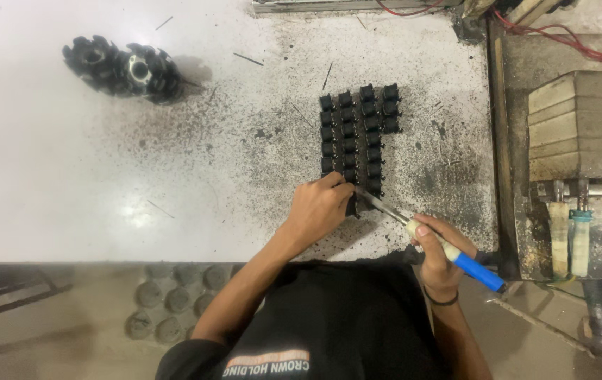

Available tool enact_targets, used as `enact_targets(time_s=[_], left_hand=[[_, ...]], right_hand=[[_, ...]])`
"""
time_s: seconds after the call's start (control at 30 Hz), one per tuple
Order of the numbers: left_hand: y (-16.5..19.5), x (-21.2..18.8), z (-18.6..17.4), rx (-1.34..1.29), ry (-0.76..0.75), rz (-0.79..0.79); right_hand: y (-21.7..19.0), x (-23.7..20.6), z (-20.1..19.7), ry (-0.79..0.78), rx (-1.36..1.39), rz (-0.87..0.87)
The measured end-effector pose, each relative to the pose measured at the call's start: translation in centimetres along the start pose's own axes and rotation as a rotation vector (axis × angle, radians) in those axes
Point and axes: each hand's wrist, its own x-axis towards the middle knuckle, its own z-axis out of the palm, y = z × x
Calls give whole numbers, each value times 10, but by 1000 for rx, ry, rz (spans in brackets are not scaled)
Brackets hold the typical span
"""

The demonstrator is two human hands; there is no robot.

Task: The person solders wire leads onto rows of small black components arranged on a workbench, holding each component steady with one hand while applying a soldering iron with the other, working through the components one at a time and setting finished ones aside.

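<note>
My left hand pinches a small black part at the near end of a block of several small black parts set in rows on the white table. My right hand grips a soldering iron with a cream and blue handle. Its metal tip points left and touches the part under my left fingers.
A black finned round piece lies at the table's far left. A worn metal machine block with red wires stands on the right. More tool handles stand in a holder there. The tabletop is sooty around the parts.
</note>
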Motion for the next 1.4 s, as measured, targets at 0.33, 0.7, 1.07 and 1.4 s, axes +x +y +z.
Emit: enact_targets(time_s=[0.33, 0.7, 1.07, 1.4], left_hand=[[4, 3, -4, -9, 8, -16], [15, -2, -22, -49, 22, -22], [17, -25, -11, -21, -4, 14], [18, -25, -6, -17, -91, 43]], right_hand=[[3, -1, -1, -23, 34, 12], [12, -6, -28, 12, 167, -50], [-7, -26, -11, -9, -87, 65], [0, -27, -12, -4, 28, 165]])
